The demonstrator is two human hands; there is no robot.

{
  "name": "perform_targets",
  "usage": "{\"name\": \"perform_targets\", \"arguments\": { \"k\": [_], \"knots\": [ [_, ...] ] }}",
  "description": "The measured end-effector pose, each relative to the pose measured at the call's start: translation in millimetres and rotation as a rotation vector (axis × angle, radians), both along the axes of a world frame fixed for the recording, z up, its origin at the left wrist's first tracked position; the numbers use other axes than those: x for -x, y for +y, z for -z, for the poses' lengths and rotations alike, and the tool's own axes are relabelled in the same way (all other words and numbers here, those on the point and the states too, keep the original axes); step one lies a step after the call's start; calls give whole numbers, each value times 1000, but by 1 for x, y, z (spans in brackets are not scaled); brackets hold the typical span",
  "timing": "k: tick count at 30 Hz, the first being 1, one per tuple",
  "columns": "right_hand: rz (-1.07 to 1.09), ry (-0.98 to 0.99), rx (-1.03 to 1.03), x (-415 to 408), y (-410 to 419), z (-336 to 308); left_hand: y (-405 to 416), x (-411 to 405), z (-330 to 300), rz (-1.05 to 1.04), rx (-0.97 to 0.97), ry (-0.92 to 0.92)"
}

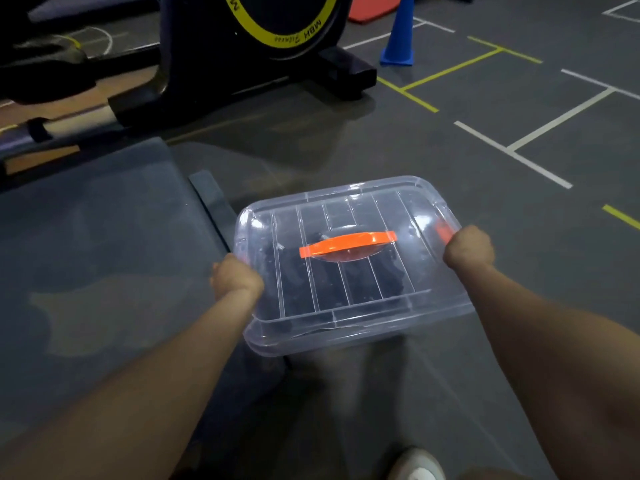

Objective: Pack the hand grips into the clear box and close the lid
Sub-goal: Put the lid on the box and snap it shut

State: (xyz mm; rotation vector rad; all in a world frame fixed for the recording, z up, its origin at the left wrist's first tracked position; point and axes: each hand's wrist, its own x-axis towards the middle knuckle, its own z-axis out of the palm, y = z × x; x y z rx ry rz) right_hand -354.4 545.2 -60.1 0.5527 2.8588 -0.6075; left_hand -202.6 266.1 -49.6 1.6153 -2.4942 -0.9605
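Note:
The clear box point(349, 327) sits in the middle of the view with its clear ribbed lid point(294, 216) on top; an orange handle point(346, 244) lies across the lid. Dark hand grips point(360, 282) show dimly through the plastic inside. My left hand point(236, 277) grips the box's left end, fingers curled at the side latch. My right hand point(469, 246) grips the right end, curled over an orange side latch point(443, 232). Whether the box rests on something or hangs in my hands is unclear.
A grey padded bench point(97, 237) lies to the left. An exercise bike point(263, 46) with a yellow-ringed wheel stands behind. A blue cone point(400, 36) and an orange mat point(374, 6) are at the back. The grey floor has white and yellow lines. A white shoe point(415, 465) shows below.

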Motion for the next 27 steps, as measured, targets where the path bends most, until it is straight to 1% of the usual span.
{"name": "perform_targets", "arguments": {
  "k": [3, 6, 11, 16, 19, 22, 25, 27],
  "knots": [
    [-19, 26, -20, -6, 3, -1, 6, -6, 6, 60, 80, -139],
    [-37, 31, -17, -11, 6, -4, 8, -12, 12, 94, 125, -212],
    [-29, -24, 5, -15, 13, -6, 14, -8, 11, 152, 162, -243],
    [-44, -28, 18, -13, 17, -4, 36, 8, 8, 117, 173, -250],
    [-62, -39, 66, -6, 23, -4, 67, 29, 9, 270, 255, -172],
    [-106, -91, 170, 5, 32, -3, 111, 53, 8, 521, 281, -48],
    [-112, -182, 340, 14, 43, -3, 156, 77, 4, 729, 227, 35],
    [-69, -250, 492, 18, 54, -3, 180, 95, 7, 840, 190, 6]
  ]
}}
